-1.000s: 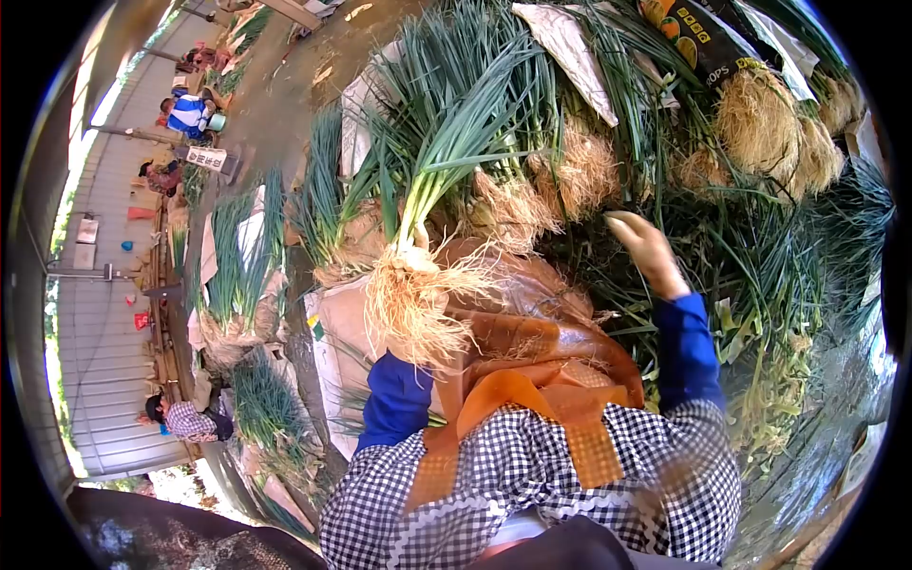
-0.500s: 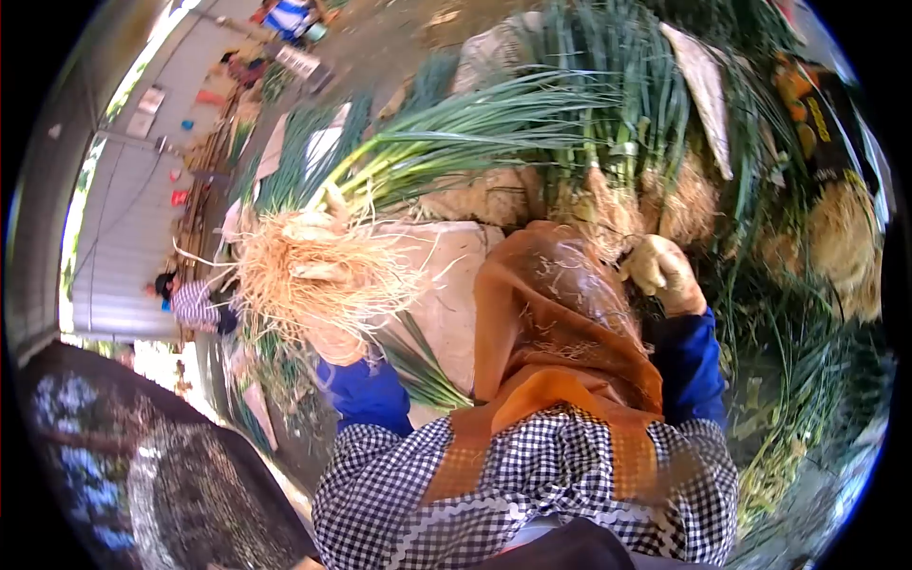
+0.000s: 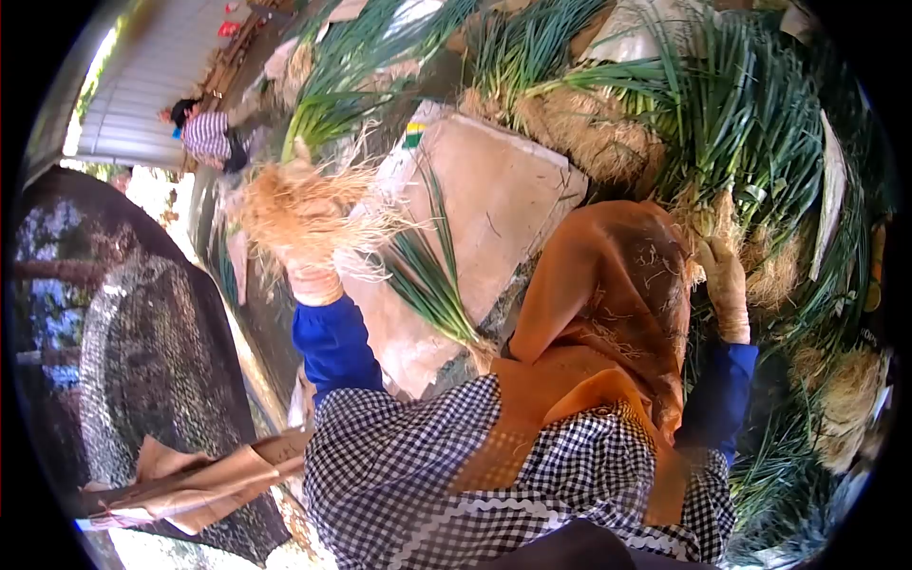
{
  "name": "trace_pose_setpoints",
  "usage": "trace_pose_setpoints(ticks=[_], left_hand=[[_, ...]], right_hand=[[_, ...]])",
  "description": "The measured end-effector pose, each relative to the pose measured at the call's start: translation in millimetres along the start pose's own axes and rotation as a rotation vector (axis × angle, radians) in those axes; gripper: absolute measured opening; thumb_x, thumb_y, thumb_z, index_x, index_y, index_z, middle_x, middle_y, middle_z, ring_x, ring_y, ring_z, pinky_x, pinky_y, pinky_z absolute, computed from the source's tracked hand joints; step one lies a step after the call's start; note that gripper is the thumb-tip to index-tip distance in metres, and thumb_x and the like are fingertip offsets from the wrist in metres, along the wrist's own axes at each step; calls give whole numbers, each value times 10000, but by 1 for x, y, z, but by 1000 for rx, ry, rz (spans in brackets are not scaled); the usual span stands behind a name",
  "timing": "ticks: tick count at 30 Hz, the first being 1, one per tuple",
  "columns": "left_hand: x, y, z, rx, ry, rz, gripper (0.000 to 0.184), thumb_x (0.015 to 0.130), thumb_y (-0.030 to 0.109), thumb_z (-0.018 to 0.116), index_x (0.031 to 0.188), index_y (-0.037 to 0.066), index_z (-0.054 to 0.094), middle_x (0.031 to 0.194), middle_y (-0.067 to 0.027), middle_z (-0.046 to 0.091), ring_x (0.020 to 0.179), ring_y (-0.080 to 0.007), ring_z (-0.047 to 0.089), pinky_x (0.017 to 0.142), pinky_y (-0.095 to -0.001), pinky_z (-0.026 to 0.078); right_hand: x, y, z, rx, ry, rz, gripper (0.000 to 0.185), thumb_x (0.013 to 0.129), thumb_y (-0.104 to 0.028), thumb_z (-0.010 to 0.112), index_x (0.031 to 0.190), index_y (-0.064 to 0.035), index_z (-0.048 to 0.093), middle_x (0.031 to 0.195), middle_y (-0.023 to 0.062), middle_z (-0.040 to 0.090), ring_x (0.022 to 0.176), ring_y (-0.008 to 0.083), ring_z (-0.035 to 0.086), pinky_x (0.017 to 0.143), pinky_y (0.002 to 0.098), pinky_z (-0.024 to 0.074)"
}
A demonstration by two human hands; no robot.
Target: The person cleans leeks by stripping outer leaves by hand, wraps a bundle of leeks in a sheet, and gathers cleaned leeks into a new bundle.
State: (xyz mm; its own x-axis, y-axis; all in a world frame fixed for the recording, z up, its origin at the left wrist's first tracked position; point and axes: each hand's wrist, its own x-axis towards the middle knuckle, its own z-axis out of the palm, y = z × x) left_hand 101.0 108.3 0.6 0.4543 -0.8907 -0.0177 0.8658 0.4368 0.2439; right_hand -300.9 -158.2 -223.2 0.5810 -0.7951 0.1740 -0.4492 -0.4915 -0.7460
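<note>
My left hand (image 3: 310, 274), gloved, is closed on a bunch of green onions (image 3: 328, 122), lifted at the left. Its pale, stringy roots (image 3: 309, 204) face me and hide most of the fingers. On the other side, my gloved right hand (image 3: 727, 285) is at the root end of a bundle of green onions (image 3: 727, 214), its fingers closed about the roots. A smaller bunch of green onions (image 3: 432, 299) lies between my arms, its leaves over a pale board (image 3: 494, 204). Brown cloth (image 3: 608, 285) covers my knee, with loose root strands on it.
More green onions (image 3: 532, 47) lie in heaps along the far side, with matted roots (image 3: 594, 133) toward me. Another root clump (image 3: 845, 408) is at the right. A person in a striped top (image 3: 206, 136) is at the far left. Torn cardboard (image 3: 204, 480) is at lower left.
My view has turned toward the left. The bunch in my left hand has swung farther out over the left side. My right hand has moved from beside the roots onto them.
</note>
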Motion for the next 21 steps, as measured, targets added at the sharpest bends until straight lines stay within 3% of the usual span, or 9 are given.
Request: trace_pose_setpoints(ticks=[3,5,6,7,8,10,13,19,21], left_hand=[[-26,40,-114,382,-57,71,320,889,237,487,1155,59,495,852,-41,517,741,-149,502,700,-368,482],[-59,13,-184,575,320,260,394,811,210,554,1161,37,503,943,-96,585,805,-221,561,789,-396,477],[-74,-2,-214,710,416,240,436,772,213,589,1156,19,516,1006,-118,603,859,-245,584,819,-388,478],[-104,6,-293,827,732,179,402,773,217,591,1115,9,553,1015,-112,613,916,-235,588,830,-362,477],[-113,-27,-279,889,778,28,398,767,216,603,1107,11,567,1015,-104,618,930,-207,587,831,-349,477],[-141,-59,-374,909,941,-111,314,791,149,589,1084,40,564,951,-68,621,850,-202,604,782,-340,499],[-188,-124,-474,461,1017,-156,133,799,83,557,917,29,588,826,-84,635,746,-207,617,662,-304,523],[-180,-148,-441,348,1210,-186,140,826,95,533,905,-15,568,780,-111,620,666,-232,610,593,-321,519],[-207,-155,-479,416,1230,-106,169,818,105,561,931,-21,568,789,-109,619,671,-228,608,589,-318,512]], right_hand=[[-7,27,5,143,-128,201,236,910,-201,498,1028,-8,569,858,147,623,785,263,610,690,331,458],[-17,50,1,130,-228,374,246,903,-186,505,1063,-10,569,902,145,623,831,283,609,734,333,461],[-28,68,-1,-56,-273,271,259,906,-201,502,1057,-4,572,892,146,624,846,285,605,751,333,456],[-43,82,-5,-240,-321,163,274,908,-217,499,1051,3,574,882,147,626,860,287,602,768,333,451],[-50,65,-11,-177,-344,261,288,909,-239,495,1028,10,577,855,144,624,840,281,596,761,332,448],[-61,45,-18,-128,-368,362,306,909,-260,492,1005,17,580,828,141,622,821,275,590,754,330,445],[-86,56,-43,-152,-403,549,321,904,-299,492,923,2,600,768,86,612,698,194,563,667,311,444],[-85,40,-65,-74,-240,586,313,921,-281,484,928,11,596,764,53,583,720,126,507,686,264,414],[-81,44,-65,-71,-291,582,305,921,-275,484,941,7,598,769,54,588,730,126,518,695,267,418]])
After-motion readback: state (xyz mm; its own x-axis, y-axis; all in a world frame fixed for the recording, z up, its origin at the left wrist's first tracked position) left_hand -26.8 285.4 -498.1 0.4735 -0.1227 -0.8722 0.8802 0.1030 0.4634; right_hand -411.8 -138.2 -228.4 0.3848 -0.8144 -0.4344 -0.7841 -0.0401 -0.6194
